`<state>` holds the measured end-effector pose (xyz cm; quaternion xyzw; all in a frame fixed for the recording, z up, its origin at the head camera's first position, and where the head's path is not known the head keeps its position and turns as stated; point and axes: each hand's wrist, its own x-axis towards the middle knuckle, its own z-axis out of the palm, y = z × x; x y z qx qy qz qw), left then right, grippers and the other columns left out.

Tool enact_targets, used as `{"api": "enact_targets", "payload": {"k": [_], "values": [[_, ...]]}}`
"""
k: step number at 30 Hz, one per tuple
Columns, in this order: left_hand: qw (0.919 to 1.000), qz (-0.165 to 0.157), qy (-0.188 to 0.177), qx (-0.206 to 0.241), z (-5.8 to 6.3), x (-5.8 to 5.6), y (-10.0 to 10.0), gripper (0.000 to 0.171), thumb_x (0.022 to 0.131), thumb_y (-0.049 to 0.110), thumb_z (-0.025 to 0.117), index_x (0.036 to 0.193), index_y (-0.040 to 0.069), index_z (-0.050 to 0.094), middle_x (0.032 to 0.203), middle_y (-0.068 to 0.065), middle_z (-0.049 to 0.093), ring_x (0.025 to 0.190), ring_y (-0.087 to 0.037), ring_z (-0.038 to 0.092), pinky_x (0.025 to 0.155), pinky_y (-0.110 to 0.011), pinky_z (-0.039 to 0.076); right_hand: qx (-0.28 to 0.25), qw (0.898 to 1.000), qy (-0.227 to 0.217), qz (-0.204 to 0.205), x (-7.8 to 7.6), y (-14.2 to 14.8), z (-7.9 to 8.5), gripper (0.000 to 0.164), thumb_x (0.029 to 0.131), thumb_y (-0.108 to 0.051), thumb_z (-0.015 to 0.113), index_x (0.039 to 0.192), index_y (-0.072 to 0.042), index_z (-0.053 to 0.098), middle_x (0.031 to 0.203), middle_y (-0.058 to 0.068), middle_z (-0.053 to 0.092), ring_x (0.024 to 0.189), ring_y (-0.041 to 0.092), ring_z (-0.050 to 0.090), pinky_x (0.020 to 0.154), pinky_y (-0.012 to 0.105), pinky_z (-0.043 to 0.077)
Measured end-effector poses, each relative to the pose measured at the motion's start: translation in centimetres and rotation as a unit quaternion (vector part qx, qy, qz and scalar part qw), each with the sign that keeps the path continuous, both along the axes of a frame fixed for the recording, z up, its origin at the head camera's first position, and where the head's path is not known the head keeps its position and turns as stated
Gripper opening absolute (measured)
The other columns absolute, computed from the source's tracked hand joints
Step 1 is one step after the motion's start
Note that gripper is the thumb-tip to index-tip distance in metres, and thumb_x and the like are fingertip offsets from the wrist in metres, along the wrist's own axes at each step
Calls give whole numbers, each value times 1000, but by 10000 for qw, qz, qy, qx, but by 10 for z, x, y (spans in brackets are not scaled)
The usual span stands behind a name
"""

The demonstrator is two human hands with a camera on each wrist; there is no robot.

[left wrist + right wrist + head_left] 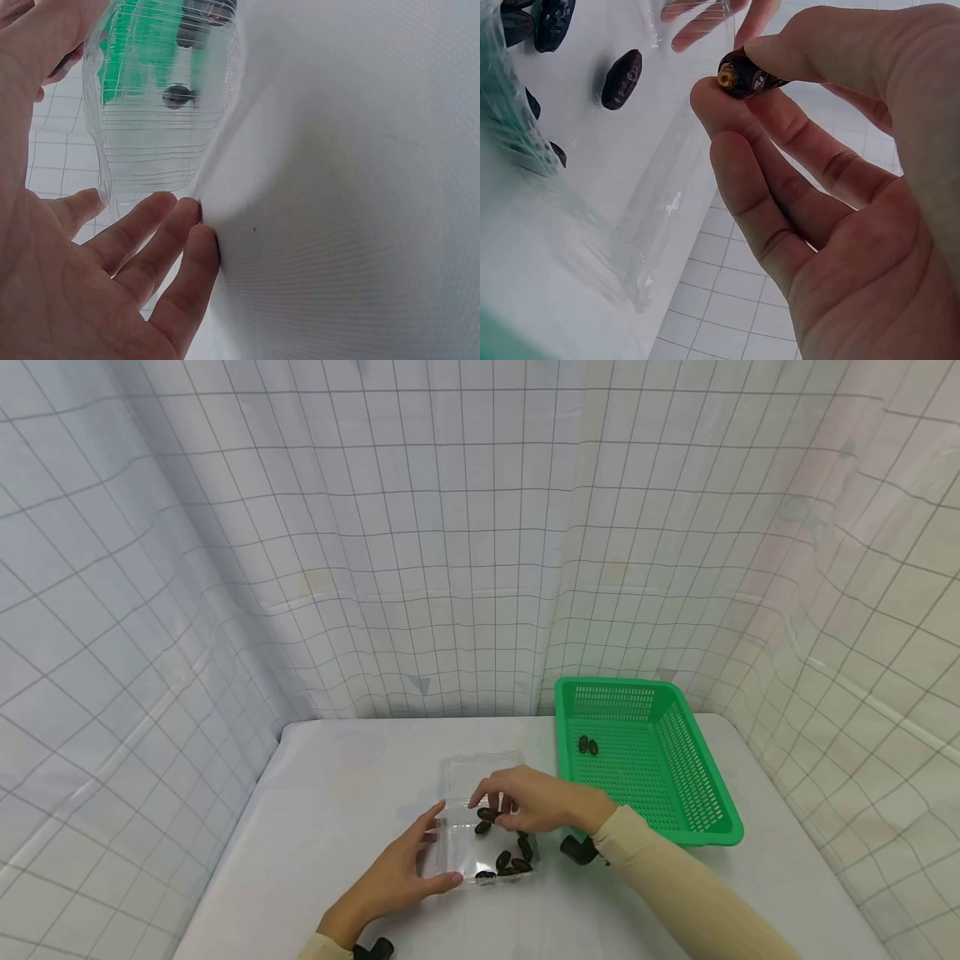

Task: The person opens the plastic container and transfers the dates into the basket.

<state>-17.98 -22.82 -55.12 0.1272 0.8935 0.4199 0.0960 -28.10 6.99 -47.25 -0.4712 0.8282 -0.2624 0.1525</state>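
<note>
A clear plastic clamshell box lies on the white table, its lid folded back to the far side. Several dark dates lie in it, mostly toward its right and near sides. Over the box, my right hand pinches a single date between thumb and fingertips; its pale stem end shows in the right wrist view. My left hand rests against the left side of the box with fingers spread, thumb at the near corner. In the left wrist view those fingers lie loosely extended beside the clear wall.
To the right stands a green slotted basket, with two dates toward its far left. My right forearm passes over the basket's near left corner. White gridded curtains enclose the table at the back and both sides.
</note>
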Motion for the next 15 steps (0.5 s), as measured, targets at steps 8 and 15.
{"api": "enact_targets", "payload": {"k": [8,15], "values": [[10000,74,-49,-37,1,1,1,117,94,51,97,186,21,31,175,-21,56,155,-47,64,125,-71,55,-231,9997,-43,-51,-1,10,8,40,108,0,75,143,-19,82,120,4,75,92,-4,77,89,16,65],[10000,51,-56,-14,-1,1,1,117,94,51,97,186,22,30,177,-20,55,156,-47,64,125,-70,55,-338,9992,-70,-179,-3,19,15,41,107,0,79,145,-17,81,122,5,74,97,0,81,93,18,66]]}}
